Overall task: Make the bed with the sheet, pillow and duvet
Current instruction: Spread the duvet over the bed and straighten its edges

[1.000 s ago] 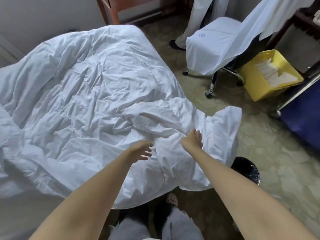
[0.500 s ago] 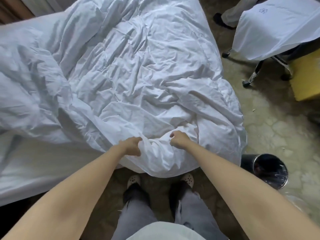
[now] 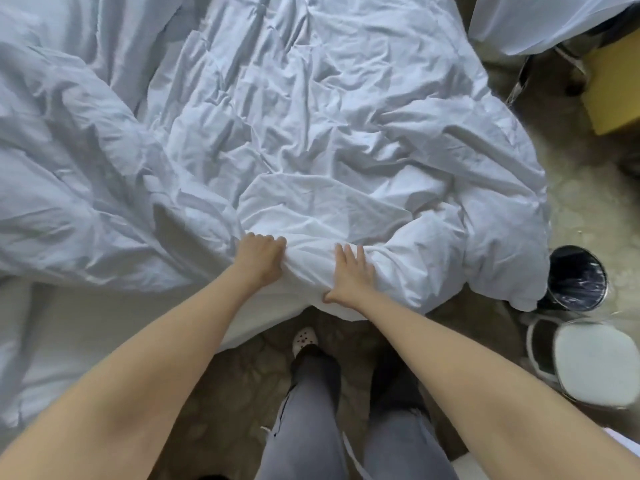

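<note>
A crumpled white duvet (image 3: 311,133) covers most of the bed and hangs over its near right corner. My left hand (image 3: 259,259) grips a bunch of the duvet's near edge with curled fingers. My right hand (image 3: 349,275) holds the same edge a little to the right, its fingers lying over a rolled fold and its thumb tucked under it. A flat white sheet (image 3: 69,327) shows on the mattress at the lower left, below the duvet. No pillow is in view.
I stand at the bed's near edge, one shoe (image 3: 304,337) beside it. A black bin (image 3: 576,278) and a white round stool (image 3: 595,362) stand on the floor to the right. A yellow box (image 3: 616,88) and a cloth-draped chair (image 3: 554,15) are at the upper right.
Both hands reached for the duvet's edge and took hold of it. The view has tilted down and closer. My right hand's fingers have gone from curled to lying over the fold.
</note>
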